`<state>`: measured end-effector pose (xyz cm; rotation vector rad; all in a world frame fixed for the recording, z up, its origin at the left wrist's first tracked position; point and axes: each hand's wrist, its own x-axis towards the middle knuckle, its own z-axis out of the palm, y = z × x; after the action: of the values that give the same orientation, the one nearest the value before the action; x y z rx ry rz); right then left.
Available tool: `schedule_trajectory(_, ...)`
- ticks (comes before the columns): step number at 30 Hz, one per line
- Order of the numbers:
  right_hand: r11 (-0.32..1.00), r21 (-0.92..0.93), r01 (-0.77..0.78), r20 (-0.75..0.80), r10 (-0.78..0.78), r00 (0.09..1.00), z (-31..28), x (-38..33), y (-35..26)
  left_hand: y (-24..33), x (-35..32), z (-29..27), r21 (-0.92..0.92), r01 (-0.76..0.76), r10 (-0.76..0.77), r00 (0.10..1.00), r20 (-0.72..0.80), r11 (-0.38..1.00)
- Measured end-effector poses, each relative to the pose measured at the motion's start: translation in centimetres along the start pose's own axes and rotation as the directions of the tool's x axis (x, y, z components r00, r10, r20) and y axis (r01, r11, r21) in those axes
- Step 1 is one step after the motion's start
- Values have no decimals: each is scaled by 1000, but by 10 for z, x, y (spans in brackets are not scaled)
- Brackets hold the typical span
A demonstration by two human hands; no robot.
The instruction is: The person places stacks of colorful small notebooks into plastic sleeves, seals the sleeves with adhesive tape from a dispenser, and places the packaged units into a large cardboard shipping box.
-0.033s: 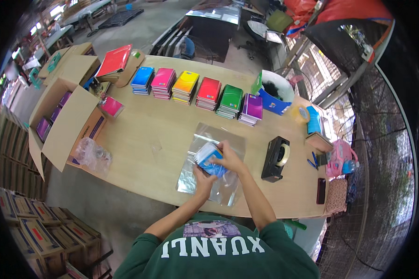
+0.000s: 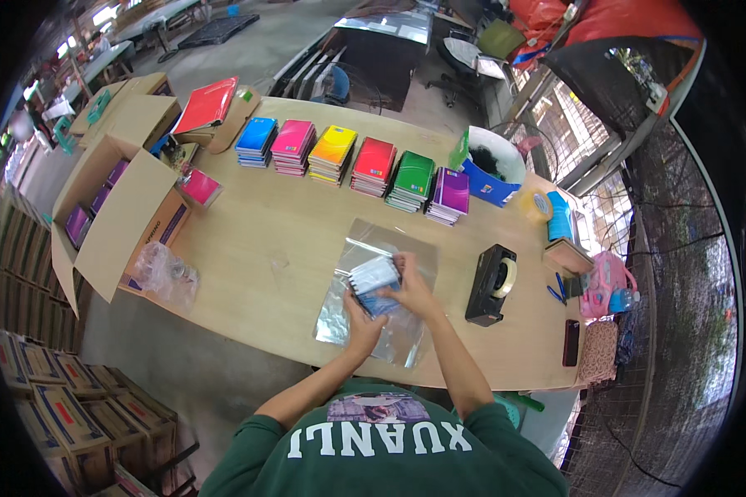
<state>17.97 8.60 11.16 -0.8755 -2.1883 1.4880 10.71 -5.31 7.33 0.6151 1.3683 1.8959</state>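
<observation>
Over the clear plastic (image 2: 331, 321) on the table (image 2: 240, 257), left hand (image 2: 362, 326) grips the blue-and-white notebook bundle (image 2: 374, 277) at lower left, right hand (image 2: 414, 291) at its right; fingers closed on both sides. Best: even pressure, edges square, covers unbent.

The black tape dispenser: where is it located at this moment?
In the head view, the black tape dispenser sits on the table, right of the right hand and left of the phone.
</observation>
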Motion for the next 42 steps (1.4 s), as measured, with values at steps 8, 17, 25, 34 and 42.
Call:
schedule_trajectory(8,976,83,203,-409,-152,900,41,-56,25,8,7,-35,515,-402,275,911,307,757)
schedule_trajectory(17,419,-726,546,495,-234,837,-63,-31,-72,60,43,-80,492,-786,318,607,728,374)
schedule_trajectory(25,601,-470,646,551,-373,747,-51,8,-67,119,96,-68,337,-941,-281,314,907,35)
schedule_trajectory(34,987,114,113,108,-125,986,-15,0,-15,105,103,-58,304,-952,-296,281,913,31)
schedule_trajectory(42,950,313,10,90,-40,995,-1,5,15,63,56,-37,550,-819,392,565,726,163)
